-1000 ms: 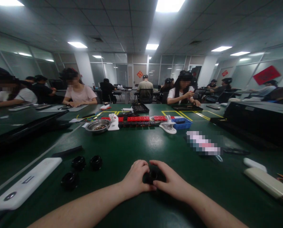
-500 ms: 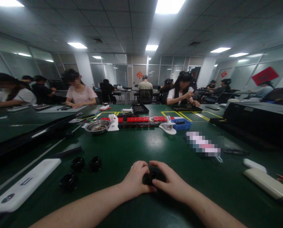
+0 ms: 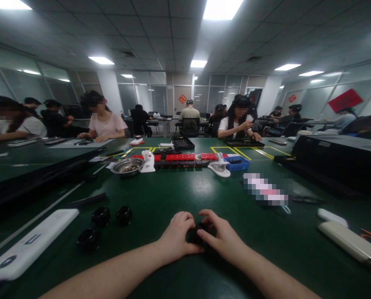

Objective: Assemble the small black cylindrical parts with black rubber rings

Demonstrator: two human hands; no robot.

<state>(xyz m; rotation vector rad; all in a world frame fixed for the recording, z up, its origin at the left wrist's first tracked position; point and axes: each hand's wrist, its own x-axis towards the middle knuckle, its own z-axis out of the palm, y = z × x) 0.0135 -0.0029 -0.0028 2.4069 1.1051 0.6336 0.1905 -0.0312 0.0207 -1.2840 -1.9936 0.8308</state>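
Low over the green tabletop, my left hand curls its fingers and thumb around the side of a small black part, probably round. My right hand grips the same part from the other side, its thumb lying across the top and its fingers bent behind. Most of the part is hidden by the fingers. To the left stand three glossy black ring-shaped parts: one nearest me, one behind it and one farther right. None of these touches either hand.
A white elongated device lies at left. Ahead are a metal bowl of small pieces, red blocks and a blue bin. A cream device and a large black case sit right. Co-workers sit across the table.
My right hand shifts slightly, its thumb moving left over the black part and its index finger bending more. My left hand keeps its grip. The view moves very slightly.
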